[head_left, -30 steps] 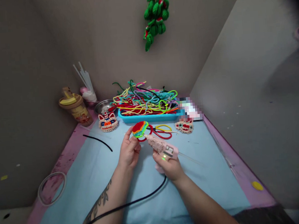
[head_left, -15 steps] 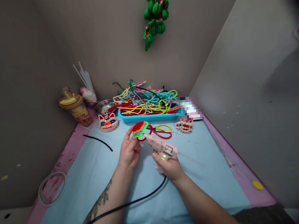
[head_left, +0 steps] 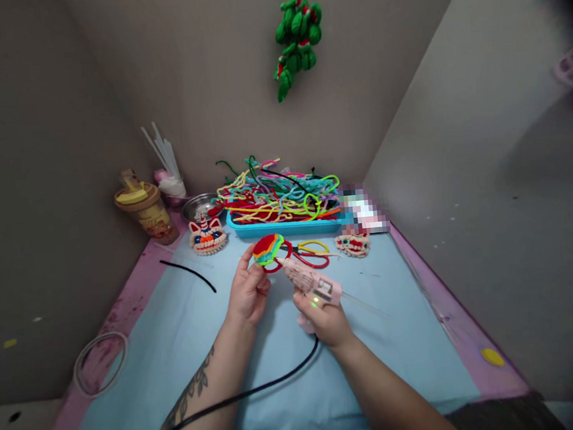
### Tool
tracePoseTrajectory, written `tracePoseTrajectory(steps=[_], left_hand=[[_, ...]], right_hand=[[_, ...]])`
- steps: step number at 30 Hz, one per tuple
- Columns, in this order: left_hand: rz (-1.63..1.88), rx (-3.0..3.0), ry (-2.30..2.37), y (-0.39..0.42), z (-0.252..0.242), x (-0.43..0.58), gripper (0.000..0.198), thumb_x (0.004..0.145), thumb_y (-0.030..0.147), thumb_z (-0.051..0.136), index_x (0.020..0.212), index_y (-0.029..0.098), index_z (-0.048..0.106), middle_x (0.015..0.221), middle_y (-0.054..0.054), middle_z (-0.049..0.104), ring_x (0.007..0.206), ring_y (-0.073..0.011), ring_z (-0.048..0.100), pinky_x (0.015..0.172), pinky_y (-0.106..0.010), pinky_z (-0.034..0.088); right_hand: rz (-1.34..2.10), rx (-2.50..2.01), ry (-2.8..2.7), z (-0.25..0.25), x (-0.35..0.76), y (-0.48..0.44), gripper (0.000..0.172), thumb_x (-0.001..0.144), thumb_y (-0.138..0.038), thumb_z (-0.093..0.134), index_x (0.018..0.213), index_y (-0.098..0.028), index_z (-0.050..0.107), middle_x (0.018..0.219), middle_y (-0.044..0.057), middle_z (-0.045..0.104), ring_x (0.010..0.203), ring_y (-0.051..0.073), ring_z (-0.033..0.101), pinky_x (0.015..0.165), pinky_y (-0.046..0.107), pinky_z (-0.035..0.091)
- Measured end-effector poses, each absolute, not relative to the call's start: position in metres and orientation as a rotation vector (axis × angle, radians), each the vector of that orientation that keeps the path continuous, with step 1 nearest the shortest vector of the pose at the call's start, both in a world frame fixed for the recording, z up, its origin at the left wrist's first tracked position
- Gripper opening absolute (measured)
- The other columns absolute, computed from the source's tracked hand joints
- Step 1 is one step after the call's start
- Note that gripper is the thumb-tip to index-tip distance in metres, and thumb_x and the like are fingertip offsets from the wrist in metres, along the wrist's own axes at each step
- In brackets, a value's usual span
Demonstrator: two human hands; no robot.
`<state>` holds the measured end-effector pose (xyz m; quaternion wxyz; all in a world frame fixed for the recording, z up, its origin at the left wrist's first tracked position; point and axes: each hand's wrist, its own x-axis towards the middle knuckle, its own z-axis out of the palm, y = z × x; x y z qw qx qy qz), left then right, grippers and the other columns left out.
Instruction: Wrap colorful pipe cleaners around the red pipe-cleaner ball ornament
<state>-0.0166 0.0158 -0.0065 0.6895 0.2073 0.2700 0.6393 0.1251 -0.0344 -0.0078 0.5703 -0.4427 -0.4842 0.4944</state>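
Observation:
Between the fingers of my left hand (head_left: 249, 290) is a small rainbow-striped disc of pipe cleaners (head_left: 268, 249), red at the top and green along its lower right edge. My right hand (head_left: 324, 317) is wrapped round the grip of a pink glue gun (head_left: 312, 283), whose small light glows green. The gun's nozzle points at the disc's lower right edge; whether it touches cannot be made out. A clear glue stick (head_left: 367, 305) juts from its back. Behind the disc lie red-handled scissors (head_left: 313, 259) and yellow-handled pliers (head_left: 313, 246), partly hidden.
A blue tray (head_left: 288, 229) heaped with coloured pipe cleaners stands at the back. Lion-face pieces (head_left: 208, 237) lie left and right of it. A metal bowl (head_left: 198, 208), a lidded cup (head_left: 146, 214) and a black pipe cleaner (head_left: 190, 272) are leftward. The gun's black cord (head_left: 242, 394) crosses my left forearm.
Hardly anything differs. The view has shifted very slightly; both hands keep the striped disc and the glue gun in nearly the same place.

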Motion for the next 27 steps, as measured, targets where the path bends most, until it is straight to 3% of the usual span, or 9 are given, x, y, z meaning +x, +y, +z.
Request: tracePoseTrajectory(steps=[3, 11, 14, 18, 27], left_hand=[[1.430, 0.468, 0.605, 0.0158, -0.0061, -0.0164, 0.058, 0.062, 0.026, 0.083, 0.113, 0.021, 0.057, 0.053, 0.010, 0.042, 0.041, -0.0011, 0.027, 0.041, -0.015, 0.021], [1.423, 0.497, 0.620, 0.0155, -0.0062, -0.0159, 0.058, 0.061, 0.026, 0.083, 0.112, 0.022, 0.057, 0.054, 0.011, 0.039, 0.040, -0.0006, 0.024, 0.041, -0.015, 0.019], [1.418, 0.510, 0.618, 0.0159, -0.0086, -0.0164, 0.058, 0.062, 0.026, 0.082, 0.114, 0.022, 0.057, 0.053, 0.011, 0.037, 0.040, -0.0008, 0.023, 0.041, -0.015, 0.018], [1.414, 0.514, 0.630, 0.0161, -0.0109, -0.0165, 0.057, 0.064, 0.025, 0.081, 0.115, 0.021, 0.056, 0.052, 0.011, 0.036, 0.040, -0.0014, 0.023, 0.042, -0.016, 0.018], [1.425, 0.532, 0.633, 0.0152, -0.0090, -0.0166, 0.061, 0.062, 0.025, 0.082, 0.117, 0.020, 0.055, 0.051, 0.011, 0.035, 0.042, -0.0020, 0.023, 0.042, -0.017, 0.018]], right_hand=[[1.138, -1.013, -1.236, -0.0112, 0.1283, -0.0334, 0.045, 0.077, -0.031, 0.066, 0.122, -0.027, 0.061, 0.124, 0.005, 0.064, 0.119, 0.025, 0.056, 0.109, 0.045, 0.036], [1.134, -1.011, -1.155, -0.0103, 0.1269, -0.0332, 0.044, 0.072, -0.029, 0.071, 0.116, -0.026, 0.065, 0.119, 0.006, 0.066, 0.116, 0.026, 0.058, 0.107, 0.046, 0.039], [1.147, -1.021, -1.111, -0.0107, 0.1268, -0.0335, 0.039, 0.070, -0.027, 0.073, 0.109, -0.024, 0.069, 0.108, 0.006, 0.071, 0.104, 0.026, 0.064, 0.100, 0.044, 0.045], [1.195, -1.062, -1.004, -0.0132, 0.1274, -0.0343, 0.029, 0.065, -0.026, 0.076, 0.094, -0.022, 0.073, 0.084, 0.005, 0.074, 0.078, 0.024, 0.068, 0.079, 0.039, 0.056], [1.115, -1.098, -1.138, -0.0129, 0.1280, -0.0349, 0.032, 0.073, -0.032, 0.070, 0.104, -0.023, 0.070, 0.100, 0.006, 0.072, 0.095, 0.024, 0.065, 0.090, 0.039, 0.051]])
